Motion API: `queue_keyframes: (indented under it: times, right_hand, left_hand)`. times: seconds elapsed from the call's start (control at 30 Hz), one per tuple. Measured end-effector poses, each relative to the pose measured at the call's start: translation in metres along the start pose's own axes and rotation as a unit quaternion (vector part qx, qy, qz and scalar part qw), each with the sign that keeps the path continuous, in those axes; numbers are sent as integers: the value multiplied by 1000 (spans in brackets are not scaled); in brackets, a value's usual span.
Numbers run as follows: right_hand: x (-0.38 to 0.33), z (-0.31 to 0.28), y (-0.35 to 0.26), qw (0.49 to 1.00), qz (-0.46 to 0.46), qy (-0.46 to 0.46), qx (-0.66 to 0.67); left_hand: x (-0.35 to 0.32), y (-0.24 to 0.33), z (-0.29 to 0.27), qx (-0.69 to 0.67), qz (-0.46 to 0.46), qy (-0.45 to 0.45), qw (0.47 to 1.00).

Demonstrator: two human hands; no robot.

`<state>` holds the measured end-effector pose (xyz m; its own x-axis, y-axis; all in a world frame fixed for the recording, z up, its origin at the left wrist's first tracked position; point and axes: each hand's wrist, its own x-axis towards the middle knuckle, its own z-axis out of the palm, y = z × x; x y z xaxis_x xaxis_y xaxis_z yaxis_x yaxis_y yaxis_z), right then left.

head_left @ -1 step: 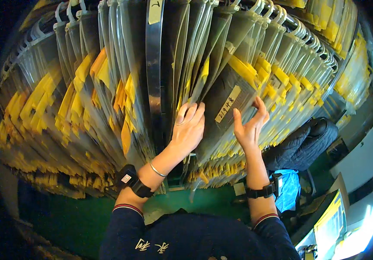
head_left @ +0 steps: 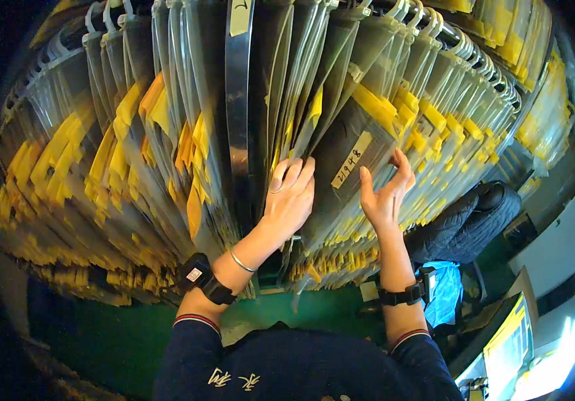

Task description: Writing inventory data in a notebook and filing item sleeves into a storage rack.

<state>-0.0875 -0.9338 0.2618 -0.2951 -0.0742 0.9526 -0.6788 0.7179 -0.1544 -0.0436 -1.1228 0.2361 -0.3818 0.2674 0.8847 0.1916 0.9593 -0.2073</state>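
Hands, left (head_left: 289, 199) and right (head_left: 384, 194), spread open, part crowded hanging bags (head_left: 351, 150) beside a metal post (head_left: 239, 113).

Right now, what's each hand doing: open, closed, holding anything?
Left hand: open, fingers flat against the hanging clear bags, gripping nothing.
Right hand: open, fingers spread on the dark labelled bag.

Hanging clear bags (head_left: 167, 154) with yellow tags pack the upper frame edge to edge, touching one another, so almost no gap lets hands pass. A dark metal upright (head_left: 239, 113) blocks the centre. The only opening lies mid-frame, where the left hand (head_left: 289, 200) and right hand (head_left: 384, 194) spread the bags around a dark bag (head_left: 347, 157). Below, the green floor (head_left: 100, 341) is open; a dark bundle (head_left: 464, 224) crowds the right.
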Motion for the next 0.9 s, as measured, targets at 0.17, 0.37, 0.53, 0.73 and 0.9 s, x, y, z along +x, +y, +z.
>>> queue_keyframes:
  times: [0.17, 0.37, 0.53, 0.73, 0.9]
  right_hand:
    - [0, 3, 0, 1000, 4, -3, 2]
    - [3, 0, 2, 1000, 15, 17, 19]
    - [10, -9, -11, 1000, 14, -14, 20]
    - [16, -21, -15, 998, -22, -45, 34]
    - [18, -29, -20, 997, -69, -5, 39]
  left_hand:
    - [0, 1, -9, -16, -48, -27, 998]
    - [9, 8, -20, -120, -94, -60, 987]
    - [3, 3, -25, -135, -89, -79, 984]
    - [10, 11, -25, -156, -80, -82, 981]
    - [12, 20, -19, -147, -94, -68, 982]
